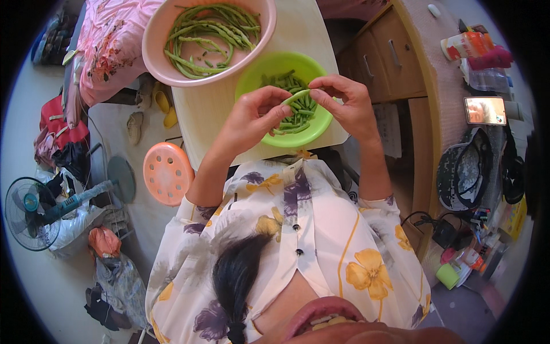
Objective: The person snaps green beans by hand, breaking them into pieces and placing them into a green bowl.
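Observation:
A green bean pod (296, 97) is held between both hands above a lime-green plastic bowl (316, 133). My left hand (260, 116) pinches its lower end between thumb and fingers. At the other end, my right hand (343, 103) grips the tip with thumb and forefinger. Short pieces of green bean (303, 112) lie inside the green bowl, partly hidden by the hands. Beyond it to the left, a pink plastic basin (157, 56) contains long whole green beans (206, 30) and a few small bits.
Both vessels stand on a light wooden table (202, 116). An orange stool (167, 174) is at the left, with a fan (32, 213) farther out. On the right are a wooden drawer cabinet (386, 56), a lit phone (485, 110) and a camouflage cap (464, 170).

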Motion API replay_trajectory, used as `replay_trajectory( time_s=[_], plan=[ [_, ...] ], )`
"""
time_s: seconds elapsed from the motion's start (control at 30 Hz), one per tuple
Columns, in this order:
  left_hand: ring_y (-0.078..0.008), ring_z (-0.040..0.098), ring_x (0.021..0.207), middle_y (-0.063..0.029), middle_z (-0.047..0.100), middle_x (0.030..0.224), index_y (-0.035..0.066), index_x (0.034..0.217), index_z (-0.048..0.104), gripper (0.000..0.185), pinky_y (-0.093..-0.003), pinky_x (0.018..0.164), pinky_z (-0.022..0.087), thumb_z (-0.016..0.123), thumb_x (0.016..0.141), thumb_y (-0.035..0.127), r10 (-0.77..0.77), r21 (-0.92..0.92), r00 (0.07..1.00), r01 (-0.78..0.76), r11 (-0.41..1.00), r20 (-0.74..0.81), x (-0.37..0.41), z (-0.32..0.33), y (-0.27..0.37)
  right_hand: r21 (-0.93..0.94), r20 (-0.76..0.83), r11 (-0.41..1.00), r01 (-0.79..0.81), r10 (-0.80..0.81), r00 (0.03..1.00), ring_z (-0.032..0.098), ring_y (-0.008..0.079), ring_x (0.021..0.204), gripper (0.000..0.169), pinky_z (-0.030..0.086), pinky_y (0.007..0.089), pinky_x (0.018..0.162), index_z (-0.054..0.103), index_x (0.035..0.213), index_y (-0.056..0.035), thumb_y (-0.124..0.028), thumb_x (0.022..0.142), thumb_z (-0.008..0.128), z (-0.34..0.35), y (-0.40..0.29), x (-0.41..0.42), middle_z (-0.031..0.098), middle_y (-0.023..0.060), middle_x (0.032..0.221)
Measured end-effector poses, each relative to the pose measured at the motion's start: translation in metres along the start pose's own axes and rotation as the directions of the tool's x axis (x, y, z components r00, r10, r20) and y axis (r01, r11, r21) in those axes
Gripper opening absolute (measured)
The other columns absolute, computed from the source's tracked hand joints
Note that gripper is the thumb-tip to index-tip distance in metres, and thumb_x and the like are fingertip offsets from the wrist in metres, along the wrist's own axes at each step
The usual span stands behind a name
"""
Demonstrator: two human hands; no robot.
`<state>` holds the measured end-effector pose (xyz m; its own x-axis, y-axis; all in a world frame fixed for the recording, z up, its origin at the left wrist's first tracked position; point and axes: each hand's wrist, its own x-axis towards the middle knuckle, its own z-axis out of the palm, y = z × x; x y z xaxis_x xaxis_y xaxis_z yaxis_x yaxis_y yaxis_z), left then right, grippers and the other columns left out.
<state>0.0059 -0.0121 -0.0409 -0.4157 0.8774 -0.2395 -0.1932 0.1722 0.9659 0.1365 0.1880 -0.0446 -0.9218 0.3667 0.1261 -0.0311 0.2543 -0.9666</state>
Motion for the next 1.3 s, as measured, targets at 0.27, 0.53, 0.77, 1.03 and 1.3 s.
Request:
replay_trajectory(
  time_s=[0.27, 0.53, 0.77, 1.03, 1.3],
  plan=[
    [-0.0089, 0.063, 0.070, -0.0087, 0.072, 0.085, -0.004, 0.112, 0.068, 0.020, -0.0257, 0.063, 0.051, 0.067, 0.095, 0.008, 0.285, 0.513, 0.939, -0.152, 0.845, -0.191, -0.006, 0.012, 0.012, -0.305, 0.083, 0.936, 0.176, -0.158, 0.984, 0.067, 0.0199, 0.073, 0.024, 0.055, 0.0306, 0.068, 0.072, 0.109, -0.0047, -0.012, 0.087, 0.075, 0.009, -0.011, -0.003, 0.069, 0.0092, 0.091],
    [-0.0133, 0.063, 0.067, -0.0119, 0.072, 0.087, -0.001, 0.112, 0.070, 0.020, -0.0285, 0.063, 0.052, 0.068, 0.093, 0.007, 0.373, 0.615, 0.917, -0.212, 0.759, -0.143, -0.005, 0.016, 0.013, -0.440, 0.089, 0.823, 0.359, -0.357, 0.930, 0.068, 0.0259, 0.079, 0.019, 0.056, 0.0366, 0.069, 0.075, 0.103, -0.0083, -0.018, 0.087, 0.075, 0.014, 0.002, 0.001, 0.071, 0.0080, 0.092],
    [-0.0160, 0.063, 0.064, -0.0153, 0.071, 0.087, -0.001, 0.111, 0.070, 0.021, -0.0298, 0.062, 0.052, 0.068, 0.092, 0.008, 0.364, 0.667, 0.926, -0.207, 0.716, -0.103, -0.005, 0.018, 0.013, -0.534, 0.147, 0.761, 0.368, -0.345, 0.927, 0.067, 0.0239, 0.080, 0.017, 0.055, 0.0374, 0.068, 0.075, 0.097, -0.0074, -0.016, 0.082, 0.075, 0.014, 0.001, -0.003, 0.071, 0.0057, 0.085],
    [-0.0160, 0.064, 0.063, -0.0141, 0.071, 0.081, -0.001, 0.110, 0.069, 0.020, -0.0305, 0.061, 0.052, 0.069, 0.092, 0.009, 0.302, 0.643, 0.951, -0.194, 0.741, -0.060, -0.003, 0.016, 0.014, -0.478, 0.087, 0.800, 0.363, -0.368, 0.926, 0.066, 0.0253, 0.071, 0.013, 0.054, 0.0373, 0.062, 0.073, 0.090, -0.0051, -0.012, 0.079, 0.074, 0.020, 0.013, -0.011, 0.069, 0.0078, 0.081],
    [-0.0170, 0.062, 0.063, -0.0141, 0.068, 0.076, -0.003, 0.104, 0.069, 0.017, -0.0313, 0.062, 0.051, 0.068, 0.092, 0.009, 0.134, 0.533, 0.988, -0.073, 0.843, -0.077, -0.009, 0.013, 0.013, -0.296, -0.018, 0.923, 0.245, -0.262, 0.965, 0.063, 0.0237, 0.062, 0.011, 0.051, 0.0335, 0.058, 0.072, 0.088, -0.0013, -0.004, 0.078, 0.071, 0.034, 0.016, -0.024, 0.066, 0.0093, 0.074]
  ],
)
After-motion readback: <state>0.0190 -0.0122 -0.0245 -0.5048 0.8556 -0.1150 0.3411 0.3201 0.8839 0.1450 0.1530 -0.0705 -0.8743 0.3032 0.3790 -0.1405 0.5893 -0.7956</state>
